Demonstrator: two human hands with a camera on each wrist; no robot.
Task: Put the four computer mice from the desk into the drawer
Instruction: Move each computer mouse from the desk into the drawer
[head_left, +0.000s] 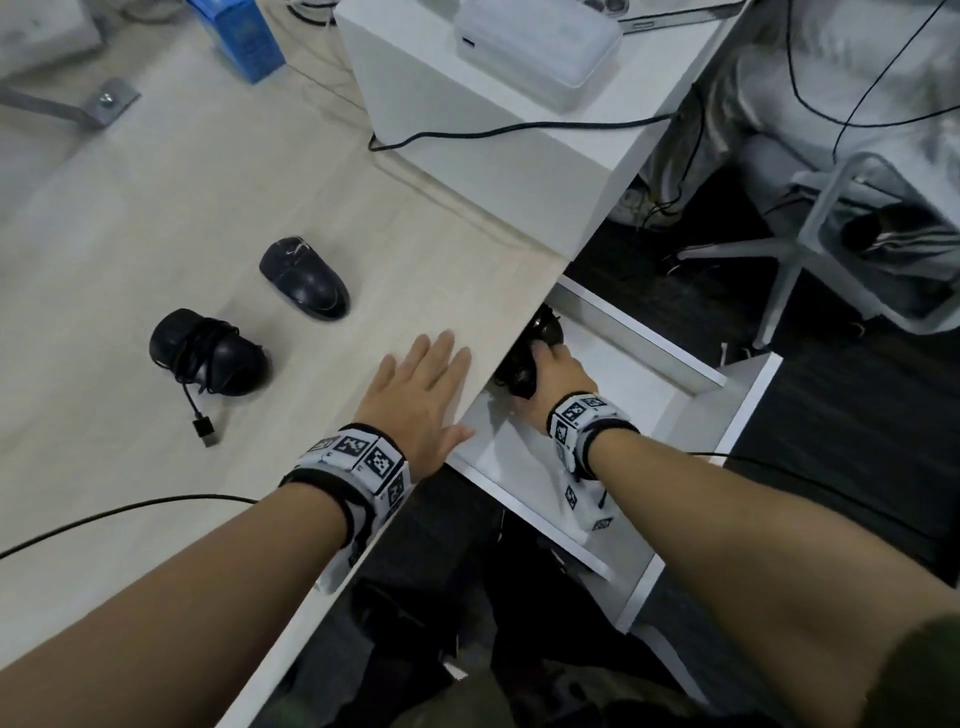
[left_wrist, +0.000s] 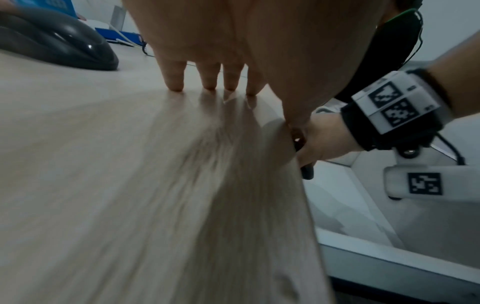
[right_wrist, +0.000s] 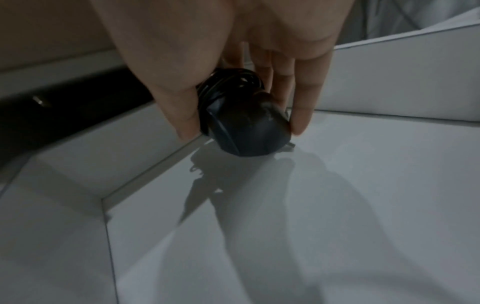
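Two black mice lie on the pale wooden desk (head_left: 156, 208): a bare one (head_left: 304, 278) and, nearer the left, one with its cable wound round it (head_left: 208, 353) and a USB plug trailing. My left hand (head_left: 421, 384) lies flat on the desk edge with straight fingers (left_wrist: 176, 82); the bare mouse (left_wrist: 57, 45) shows beyond them. My right hand (head_left: 550, 374) reaches into the open white drawer (head_left: 644, 338) and grips a black cable-wrapped mouse (right_wrist: 244, 123) between thumb and fingers, low over the drawer floor (right_wrist: 337, 195). Another dark mouse (head_left: 545, 325) sits deeper in, partly under the desk.
A white box (head_left: 467, 114) with a white device on top stands at the desk's back right, a blue box (head_left: 244, 36) at the back. A black cable (head_left: 130, 514) crosses the desk's front. A chair base (head_left: 810, 249) stands on the dark floor to the right.
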